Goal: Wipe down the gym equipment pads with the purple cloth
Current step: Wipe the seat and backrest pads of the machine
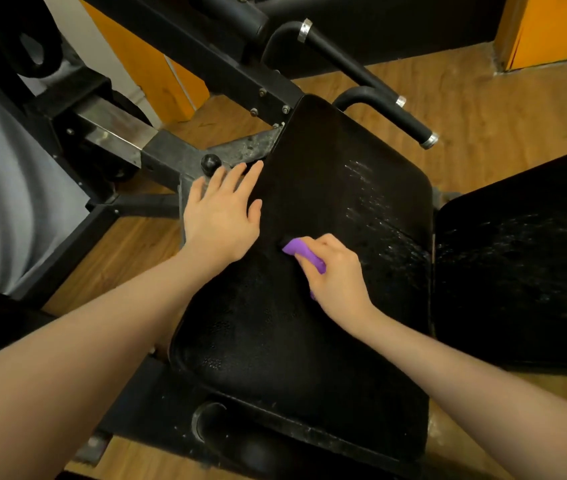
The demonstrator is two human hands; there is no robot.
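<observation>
Fingers (pixel 320 244) of right hand (pixel 335 275) curled round purple cloth (pixel 301 252), on seat pad (pixel 310 341)

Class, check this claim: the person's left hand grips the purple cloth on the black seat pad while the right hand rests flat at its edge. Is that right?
Hands are swapped. The head view shows the right hand gripping the purple cloth on the black seat pad, and the left hand resting flat at its edge.

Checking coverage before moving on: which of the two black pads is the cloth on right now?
The central seat pad, under both hands. The right hand presses the purple cloth onto it; the other pad, at the right edge, is untouched.
</observation>
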